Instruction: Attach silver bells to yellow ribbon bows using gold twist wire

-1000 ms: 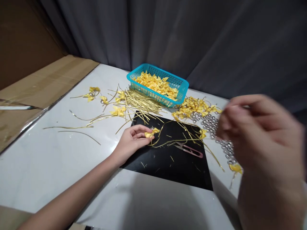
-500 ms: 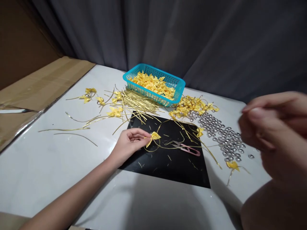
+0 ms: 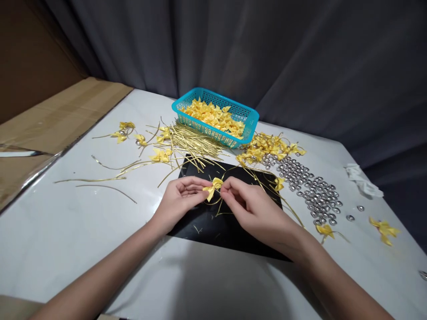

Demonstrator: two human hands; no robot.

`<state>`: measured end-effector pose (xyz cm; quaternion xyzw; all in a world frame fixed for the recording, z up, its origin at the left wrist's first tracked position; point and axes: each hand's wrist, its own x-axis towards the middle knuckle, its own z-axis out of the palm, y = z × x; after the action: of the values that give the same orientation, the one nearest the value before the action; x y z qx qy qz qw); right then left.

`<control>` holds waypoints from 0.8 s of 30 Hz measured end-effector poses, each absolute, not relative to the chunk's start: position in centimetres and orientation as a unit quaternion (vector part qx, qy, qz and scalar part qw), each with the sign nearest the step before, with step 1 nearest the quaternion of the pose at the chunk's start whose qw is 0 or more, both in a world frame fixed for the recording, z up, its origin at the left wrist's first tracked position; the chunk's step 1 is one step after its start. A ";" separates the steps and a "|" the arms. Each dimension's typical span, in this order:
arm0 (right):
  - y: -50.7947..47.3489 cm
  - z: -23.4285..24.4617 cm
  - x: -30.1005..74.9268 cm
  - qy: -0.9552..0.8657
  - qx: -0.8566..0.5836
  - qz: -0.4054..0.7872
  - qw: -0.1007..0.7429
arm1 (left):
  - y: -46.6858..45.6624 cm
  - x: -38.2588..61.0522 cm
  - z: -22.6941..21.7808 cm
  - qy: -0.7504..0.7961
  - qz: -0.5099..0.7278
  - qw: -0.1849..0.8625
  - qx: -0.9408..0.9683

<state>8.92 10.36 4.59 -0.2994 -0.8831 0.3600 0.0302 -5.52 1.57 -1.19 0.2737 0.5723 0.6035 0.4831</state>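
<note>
Lying along the left edge of the frame, a flattened brown cardboard sheet (image 3: 63, 113) borders the white tabletop (image 3: 66, 231), where about five loose yellow bows with gold wire tails are scattered at upper left. At centre, over one black square mat (image 3: 233, 235), the left hand (image 3: 178, 198) pinches one small yellow satin ribbon bow (image 3: 213, 186) between thumb and fingertips, and the right hand (image 3: 253, 206) meets it with fingers closed narrowly on the bow's thin gold wire tie (image 3: 218, 202). Behind sit one bundle of gold wire strands (image 3: 195, 142) and one turquoise plastic mesh basket (image 3: 248, 122) heaped with bows, too many to count. Right of the mat lie dozens of small silver beads (image 3: 313, 191). Pulling the wire unevenly could, I judge, slip the bow from the pinch or skew it.
</note>
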 end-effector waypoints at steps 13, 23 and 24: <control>10.5 4.1 8.9 -0.884 -0.288 0.367 0.032 | 1.6 -5.6 -0.9 0.556 0.627 0.484 0.251; 10.3 3.9 8.6 -0.881 -0.274 0.382 0.058 | 1.5 -5.6 -0.9 0.546 0.643 0.480 0.239; 10.3 3.9 8.6 -0.881 -0.274 0.382 0.061 | 1.5 -5.6 -0.8 0.543 0.649 0.477 0.237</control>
<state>8.56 10.29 3.88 -0.2736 -0.8808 0.3815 0.0614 -5.63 1.52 -0.84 0.2370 0.5434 0.6487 0.4772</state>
